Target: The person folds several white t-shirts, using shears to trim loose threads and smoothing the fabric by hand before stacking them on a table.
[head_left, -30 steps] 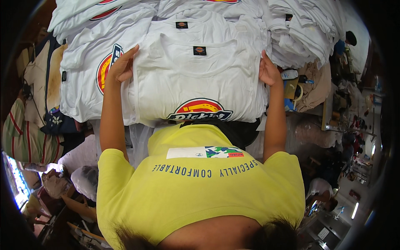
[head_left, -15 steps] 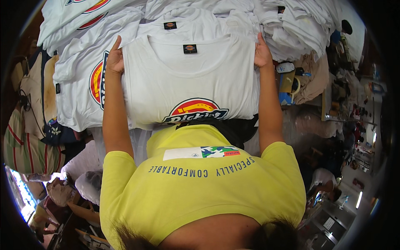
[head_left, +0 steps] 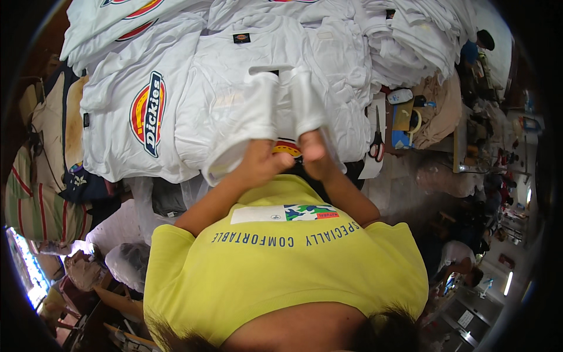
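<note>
White shirt [head_left: 259, 108], its sides bent inward, is grasped by your left hand [head_left: 259, 162] and right hand [head_left: 316, 157] near you; scissors [head_left: 376, 149] lie to the right

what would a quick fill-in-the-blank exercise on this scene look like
1. The left hand and right hand touch a garment whose cloth is ____.
2. The shirt that the person wears is ____.
3. The scissors lie to the person's ____ of both hands.

Missing words: white; yellow; right.
</note>
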